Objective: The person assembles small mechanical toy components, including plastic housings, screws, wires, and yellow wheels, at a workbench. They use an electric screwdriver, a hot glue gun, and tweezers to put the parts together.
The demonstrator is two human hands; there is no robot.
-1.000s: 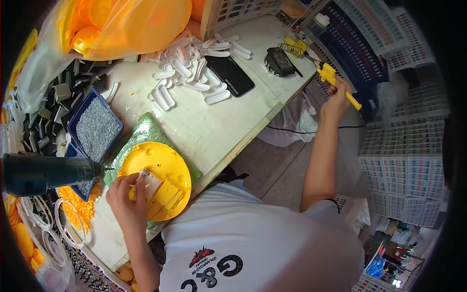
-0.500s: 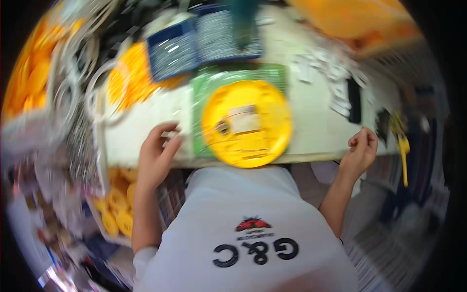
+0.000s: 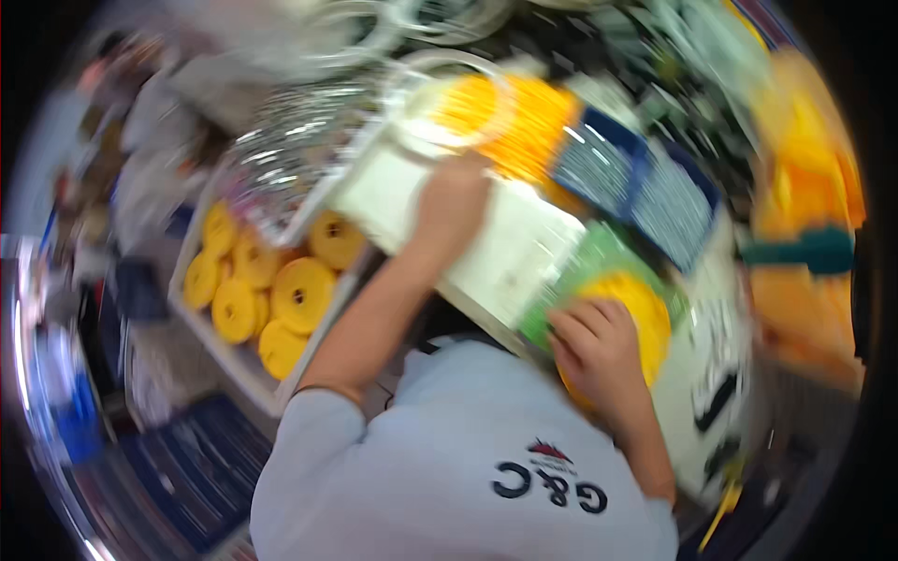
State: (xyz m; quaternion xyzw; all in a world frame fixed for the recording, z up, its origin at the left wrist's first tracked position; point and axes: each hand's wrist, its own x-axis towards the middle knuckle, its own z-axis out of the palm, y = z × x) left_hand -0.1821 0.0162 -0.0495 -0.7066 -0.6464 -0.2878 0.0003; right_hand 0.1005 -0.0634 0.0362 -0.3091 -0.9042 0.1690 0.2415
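My left hand point(image 3: 456, 201) is stretched out over the bench, at the near edge of a pile of small yellow-orange parts point(image 3: 524, 117) and beside a white ring point(image 3: 412, 131). Its fingertips are blurred and hidden, so what they touch does not show. A round yellow plastic housing point(image 3: 650, 323) lies on a green mat point(image 3: 599, 257). Over the housing's left part is my right hand point(image 3: 599, 351), its fingers loosely bent and slightly apart, with nothing visible in them. The inside of the housing is mostly covered or blurred.
Two blue trays point(image 3: 599, 168) of small metal pieces stand behind the mat. A box of yellow discs point(image 3: 299, 294) sits left of the bench, with shiny metal pieces point(image 3: 299, 150) above it. A black bar point(image 3: 716, 402) and a yellow-handled tool point(image 3: 720, 519) lie at the right.
The view has swung left. My left hand has moved forward to the yellow-orange parts. My right hand has come from the bench's right side onto the yellow housing.
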